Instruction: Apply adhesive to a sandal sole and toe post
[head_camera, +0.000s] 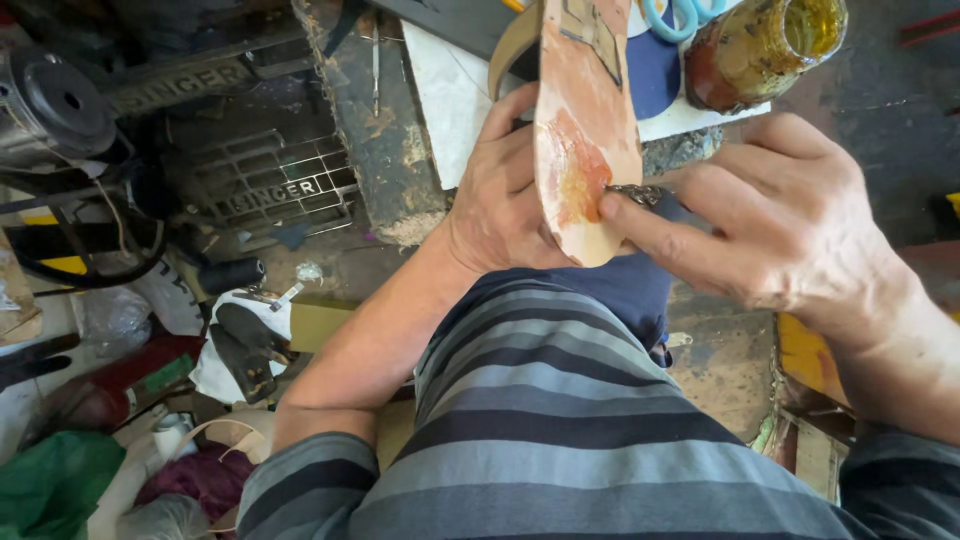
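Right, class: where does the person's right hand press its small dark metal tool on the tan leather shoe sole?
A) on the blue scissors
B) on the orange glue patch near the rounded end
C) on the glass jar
B: the right hand sets the small dark metal tool against the orange glue patch of the tan leather shoe sole, which the left hand grips.

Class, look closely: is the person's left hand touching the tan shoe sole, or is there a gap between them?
Touching. The head view shows the left hand gripping the shoe sole from its left side, with the fingers curled against its edge and no gap visible.
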